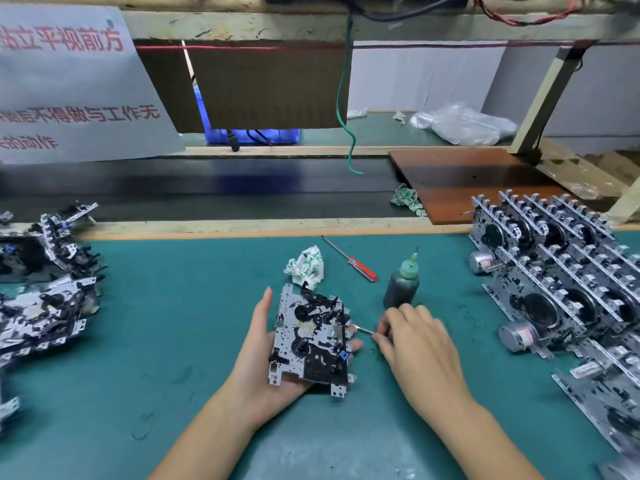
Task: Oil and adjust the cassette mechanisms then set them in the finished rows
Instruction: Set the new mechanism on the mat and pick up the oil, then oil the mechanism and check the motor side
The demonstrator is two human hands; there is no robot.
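Observation:
A cassette mechanism [310,341], a metal plate with black parts, lies flat in the palm of my left hand [259,362] above the green mat. My right hand [415,344] pinches a thin metal tool [363,329] whose tip touches the mechanism's right edge. A dark oil bottle [401,285] with a green nozzle stands upright just beyond my right hand. Finished mechanisms [568,268] stand in rows at the right. A loose pile of mechanisms [45,289] lies at the left.
A red-handled screwdriver [353,261] and a crumpled rag [306,268] lie on the green mat [173,323] behind the mechanism. A black conveyor belt [207,188] runs along the back, with a brown board [474,181], another rag [408,199] and a hanging green wire [346,98].

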